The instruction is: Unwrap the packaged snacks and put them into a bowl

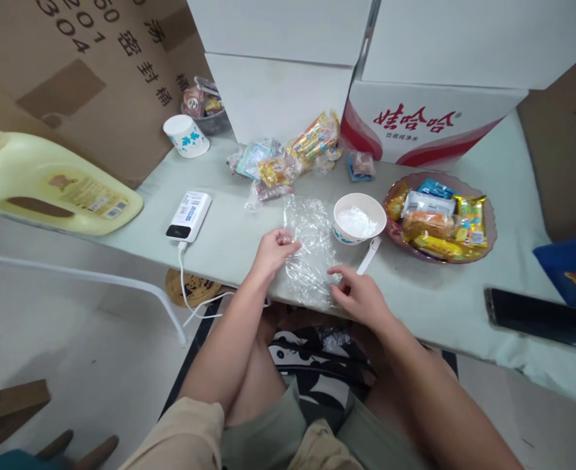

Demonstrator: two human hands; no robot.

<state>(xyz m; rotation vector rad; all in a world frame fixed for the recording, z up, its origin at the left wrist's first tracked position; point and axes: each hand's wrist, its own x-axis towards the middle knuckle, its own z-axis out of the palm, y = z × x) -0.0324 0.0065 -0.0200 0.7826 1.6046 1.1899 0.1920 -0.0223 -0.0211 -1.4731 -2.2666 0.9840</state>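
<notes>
A crinkled sheet of clear plastic film [310,254] lies on the cloth-covered table between my hands. My left hand [271,253] rests at the film's left edge, thumb and fingers slightly apart. At its lower right edge is my right hand [361,297], index finger stretched out and apart from the thumb, the other fingers curled. Just beyond the right hand stands a paper cup [360,219] with white, clear-looking material inside. A white plastic strip or handle [369,254] lies beside the cup, partly behind my right hand.
Wrapped snacks [292,156] are heaped behind the film. A snack-filled bowl [439,254] stands right, near a phone [540,316]. Left are a power bank [189,217] with its cable, another paper cup [187,136] and a yellow jug [53,176]. White boxes [283,91] line the back.
</notes>
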